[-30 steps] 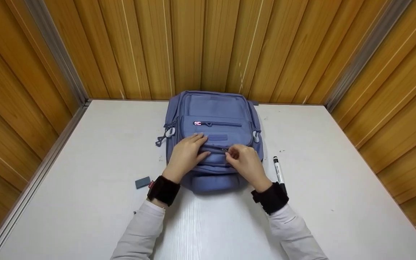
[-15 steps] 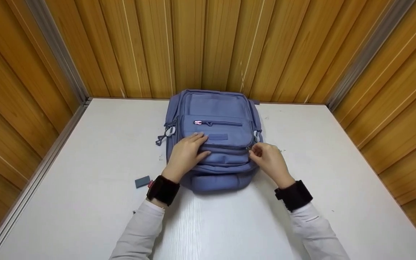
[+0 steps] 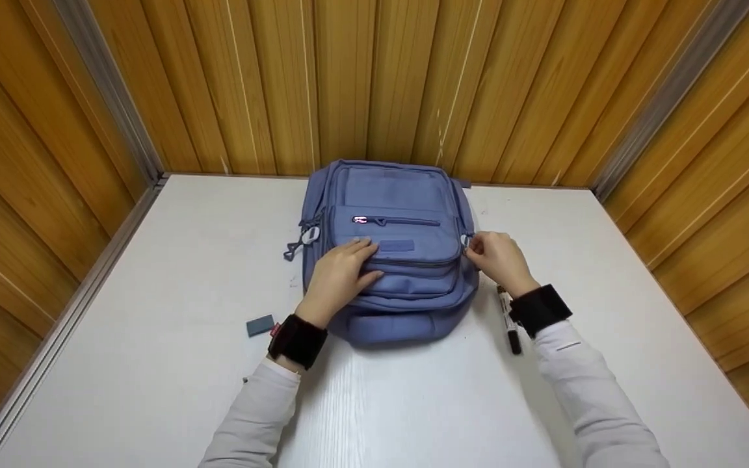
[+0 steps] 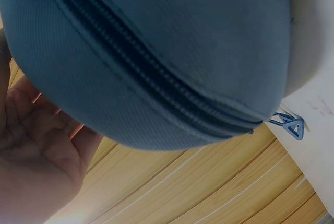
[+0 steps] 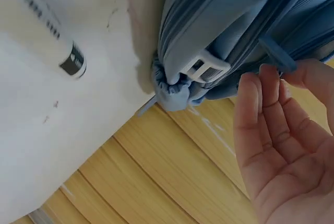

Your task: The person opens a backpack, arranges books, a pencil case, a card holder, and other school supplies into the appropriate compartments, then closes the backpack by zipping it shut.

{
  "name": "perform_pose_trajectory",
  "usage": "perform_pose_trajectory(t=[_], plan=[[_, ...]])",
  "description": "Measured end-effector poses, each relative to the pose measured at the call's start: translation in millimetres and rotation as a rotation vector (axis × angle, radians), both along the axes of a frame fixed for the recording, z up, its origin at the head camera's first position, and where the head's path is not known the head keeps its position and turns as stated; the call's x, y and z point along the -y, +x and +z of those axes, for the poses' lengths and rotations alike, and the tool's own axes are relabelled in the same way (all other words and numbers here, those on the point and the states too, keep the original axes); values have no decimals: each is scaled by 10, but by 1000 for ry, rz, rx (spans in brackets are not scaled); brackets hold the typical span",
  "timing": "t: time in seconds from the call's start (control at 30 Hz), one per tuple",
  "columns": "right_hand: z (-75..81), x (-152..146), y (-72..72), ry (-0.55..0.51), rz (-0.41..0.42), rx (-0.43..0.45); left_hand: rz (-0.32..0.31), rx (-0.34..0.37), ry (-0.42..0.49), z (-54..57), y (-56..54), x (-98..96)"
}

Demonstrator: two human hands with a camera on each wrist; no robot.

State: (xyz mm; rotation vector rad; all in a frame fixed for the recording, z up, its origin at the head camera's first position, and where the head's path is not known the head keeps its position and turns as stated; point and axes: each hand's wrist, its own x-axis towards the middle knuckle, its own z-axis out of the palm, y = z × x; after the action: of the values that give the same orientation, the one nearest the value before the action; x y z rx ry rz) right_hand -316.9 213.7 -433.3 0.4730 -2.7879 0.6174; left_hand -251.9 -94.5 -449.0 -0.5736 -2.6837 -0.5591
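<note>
A blue backpack [image 3: 400, 188] lies on the white table with its front pockets facing up. My left hand [image 3: 339, 276] rests on the lower left of its front, fingers fairly straight across the pocket's edge; in the left wrist view this hand [image 4: 47, 135] is partly hidden behind the fabric. At the bag's right side, my right hand [image 3: 501, 260] pinches a zipper pull. The right wrist view shows that blue zipper pull [image 5: 276, 54] between thumb and fingertips of the right hand [image 5: 287, 145]. Close by is a pale strap buckle [image 5: 207, 67].
A marker [image 3: 510, 322] lies right of the backpack, partly under my right wrist. A small grey-blue block [image 3: 260, 325] lies to the left. Another zipper pull [image 3: 292, 249] hangs at the bag's left side. Wood-patterned walls [image 3: 400, 84] enclose the table's back and sides.
My right hand has moved right, then up round the front pocket's corner, taking the zipper pull along. The left hand has stayed on the bag.
</note>
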Motion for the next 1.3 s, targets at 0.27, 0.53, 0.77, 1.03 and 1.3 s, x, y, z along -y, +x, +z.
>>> perform_pose_trajectory(t=[0.27, 0.53, 0.77, 1.03, 1.3], plan=[[67, 31, -319, 60, -23, 6, 6, 10, -9, 4, -14, -14], [69, 94, -543, 81, -88, 30, 3, 1, 7, -11, -5, -14], [67, 123, -608, 91, -116, 26, -1, -11, 2, -18, -8, -1], [98, 106, -546, 94, -109, 16, 1, -20, -1, -13, 0, 4], [138, 219, -348, 122, 15, -172, 1, -4, -2, -10, 4, -2]])
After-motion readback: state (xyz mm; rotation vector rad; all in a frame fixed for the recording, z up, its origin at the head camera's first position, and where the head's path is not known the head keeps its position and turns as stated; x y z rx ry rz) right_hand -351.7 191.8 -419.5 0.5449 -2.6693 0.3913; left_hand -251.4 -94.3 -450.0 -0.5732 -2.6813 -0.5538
